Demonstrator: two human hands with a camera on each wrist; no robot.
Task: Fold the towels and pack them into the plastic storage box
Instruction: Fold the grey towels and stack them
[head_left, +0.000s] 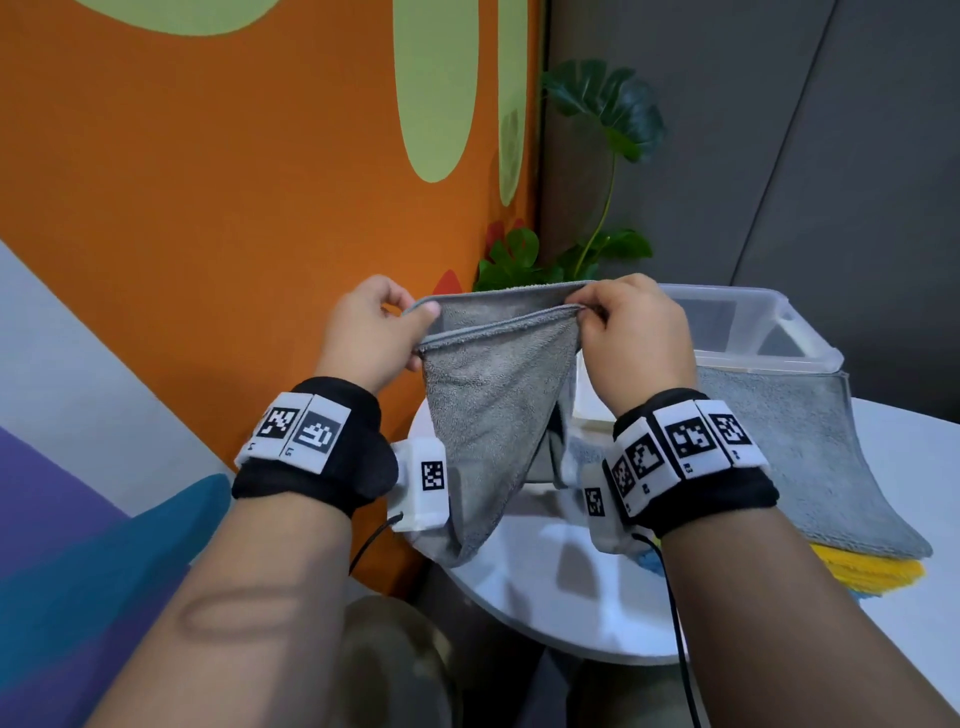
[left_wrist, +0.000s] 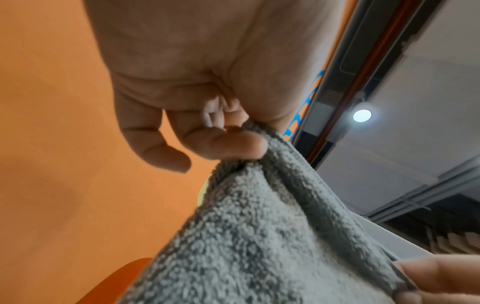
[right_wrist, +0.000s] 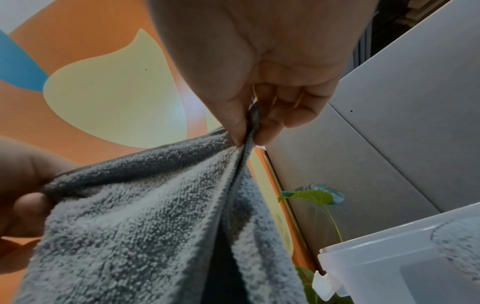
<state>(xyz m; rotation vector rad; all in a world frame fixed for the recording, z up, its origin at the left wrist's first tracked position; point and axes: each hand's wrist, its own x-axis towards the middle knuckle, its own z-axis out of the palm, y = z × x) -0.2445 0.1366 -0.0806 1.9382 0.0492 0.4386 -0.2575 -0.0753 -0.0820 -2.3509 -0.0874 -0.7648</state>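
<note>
I hold a grey towel (head_left: 493, 395) up in the air above the white round table (head_left: 550, 597), doubled over so it hangs in two layers. My left hand (head_left: 374, 332) pinches its top left corners between thumb and forefinger (left_wrist: 233, 146). My right hand (head_left: 628, 332) pinches the top right corners (right_wrist: 249, 127). The towel's lower end (head_left: 467, 540) droops to the table's left edge. The clear plastic storage box (head_left: 753, 332) stands behind my right hand, its lid off. Another grey towel (head_left: 810, 457) lies spread in front of the box on a stack.
Under the spread grey towel lie a yellow towel (head_left: 872, 571) and a bit of a blue one (head_left: 649, 564). A green plant (head_left: 597, 171) stands behind the table in the corner. An orange painted wall (head_left: 234, 182) runs close along the left.
</note>
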